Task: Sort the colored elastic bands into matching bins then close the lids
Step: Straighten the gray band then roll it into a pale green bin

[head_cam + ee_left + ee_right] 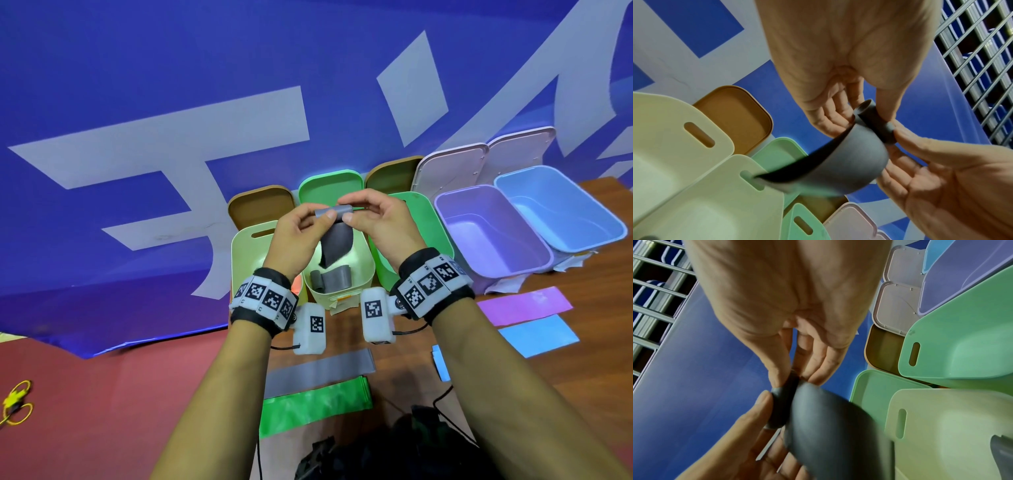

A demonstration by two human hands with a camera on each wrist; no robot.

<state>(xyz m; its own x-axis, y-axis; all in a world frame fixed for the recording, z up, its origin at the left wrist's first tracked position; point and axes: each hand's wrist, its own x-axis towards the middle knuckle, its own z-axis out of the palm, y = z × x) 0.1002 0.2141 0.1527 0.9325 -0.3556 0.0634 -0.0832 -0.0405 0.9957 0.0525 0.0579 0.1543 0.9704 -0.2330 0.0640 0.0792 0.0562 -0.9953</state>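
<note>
Both hands are up over the pale yellow bin (356, 270), working one grey band (337, 236) btwn them. Left hand (298, 236) pinches the rolled top edge w/ thumb and fingertips; right hand (380, 222) pinches the same roll from the other side, thumbs nearly meeting. The rest of the grey band hangs down loose, curving toward the bin's mouth. The left wrist view shows the roll as a short tube at the fingertips (840, 116), tail blurred near the bin's handle slot.

Inside the pale yellow bin lie rolled grey bands (332, 279). Just right of it stands a green bin (428, 219), then a purple bin (493, 233) and a blue bin (561, 209), all w/ lids propped open behind.

On the desk (582, 383) nearer the person: a flat grey band (318, 371), touching a green band (315, 404); to the right a purple band (524, 305) and a blue band (537, 335), side by side.
</note>
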